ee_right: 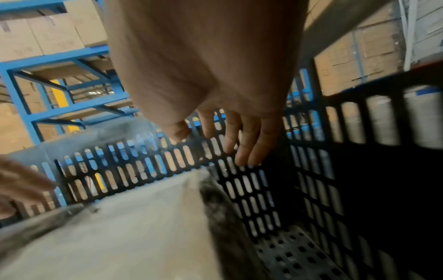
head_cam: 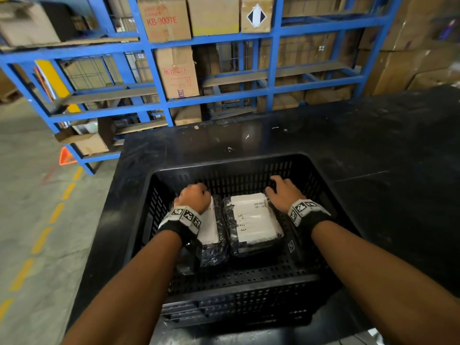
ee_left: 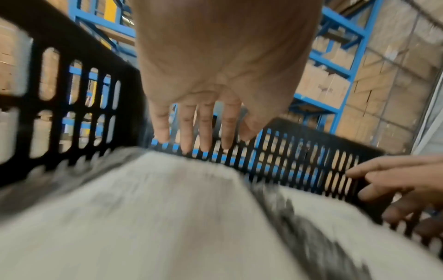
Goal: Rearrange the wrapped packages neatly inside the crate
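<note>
Bare forearms, each wrist wearing a black strap [head_cam: 314,219] topped by white blocks printed with black square-patterned markers [head_cam: 186,216].

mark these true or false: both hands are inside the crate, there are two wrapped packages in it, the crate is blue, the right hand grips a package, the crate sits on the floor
1. Both hands are inside the black crate. True: the left hand and the right hand reach into it.
2. Two wrapped packages lie in it. True: the left package and the right package lie side by side.
3. The crate is blue. False: it is black; the shelving behind is blue.
4. The right hand grips a package. False: its fingers are straight and hold nothing.
5. The crate sits on the floor. False: it stands on a black table.
</note>
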